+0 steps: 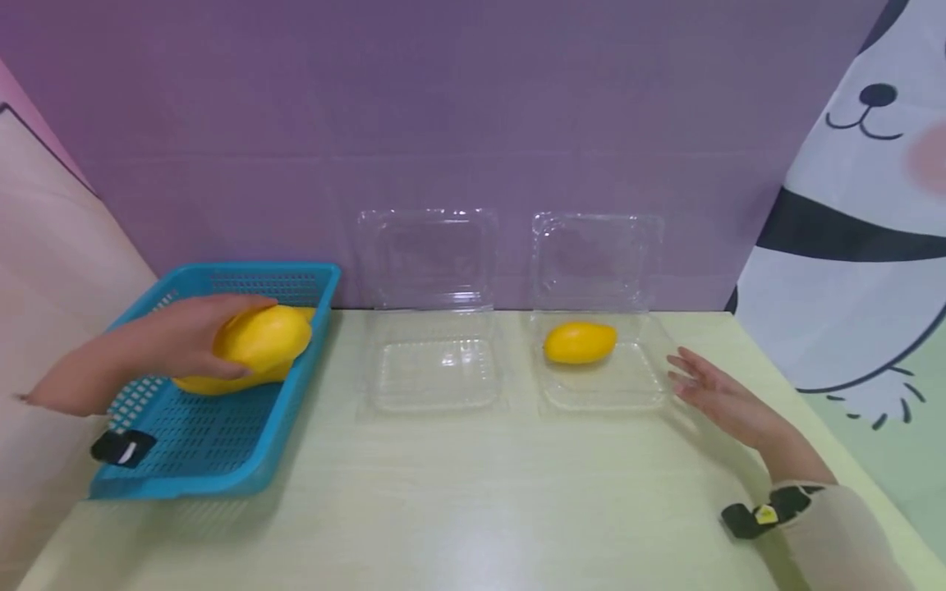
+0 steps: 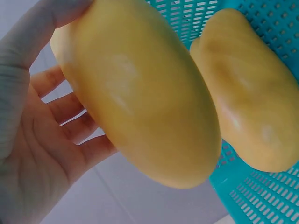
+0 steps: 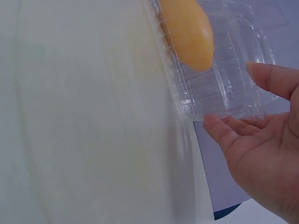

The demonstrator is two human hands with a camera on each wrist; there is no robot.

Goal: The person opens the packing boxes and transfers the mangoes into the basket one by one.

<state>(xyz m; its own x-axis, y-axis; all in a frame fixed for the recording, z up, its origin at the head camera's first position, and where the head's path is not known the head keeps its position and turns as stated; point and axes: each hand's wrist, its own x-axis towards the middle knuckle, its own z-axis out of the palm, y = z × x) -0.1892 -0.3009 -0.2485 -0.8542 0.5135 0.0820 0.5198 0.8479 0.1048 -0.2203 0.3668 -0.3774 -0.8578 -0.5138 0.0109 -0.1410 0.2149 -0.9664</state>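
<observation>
My left hand point(image 1: 194, 332) grips a large yellow mango point(image 2: 135, 93), thumb on one side and fingers on the other, over the blue basket point(image 1: 269, 443). Below it in the basket lies another yellow mango point(image 2: 252, 93), partly hidden behind the held one in the head view. Off to the right, a smaller yellow mango point(image 1: 580, 342) lies in the right clear plastic box point(image 1: 636, 386), whose lid stands raised. My right hand point(image 1: 727, 402) is beside that box's right side, fingers loosely extended and holding nothing, with fingertips right at the box edge in the right wrist view.
A second clear plastic box point(image 1: 436, 377), with its lid up, stands between the basket and the right box. Behind the pale table point(image 1: 443, 509) hangs a purple backdrop point(image 1: 443, 98). A panda-print cloth point(image 1: 857, 312) hangs at the right.
</observation>
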